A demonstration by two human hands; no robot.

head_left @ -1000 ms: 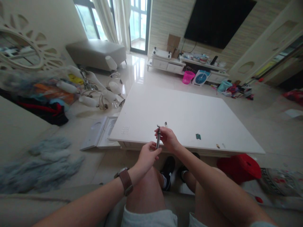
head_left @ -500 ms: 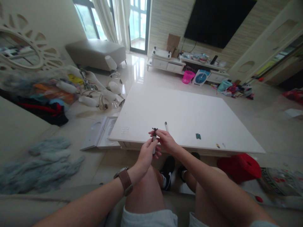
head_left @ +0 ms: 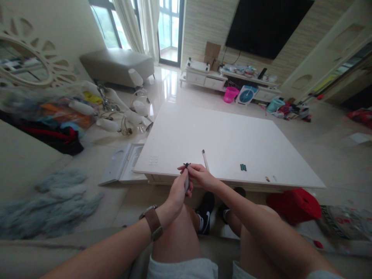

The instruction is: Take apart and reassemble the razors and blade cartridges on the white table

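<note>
I sit in front of a low white table [head_left: 232, 139]. My left hand [head_left: 178, 192], with a brown watch at the wrist, is closed around a slim pen-like tool [head_left: 186, 181] held upright over the table's near edge. My right hand [head_left: 200, 176] pinches the tool's dark top end with its fingertips. A thin white stick [head_left: 205, 159] lies on the table just beyond my right hand. Two small dark green pieces [head_left: 243, 167] lie further right.
A white tray-like case [head_left: 123, 166] lies on the floor at the table's left corner. A chandelier with white glass shades [head_left: 116, 110] and clothes lie at left. A red object [head_left: 293, 205] sits by my right knee. A TV cabinet stands at the far wall.
Both hands drew the tool back toward me and lower, off the tabletop to its near edge. My right fingers shifted onto the tool's top end. The white stick is now fully uncovered.
</note>
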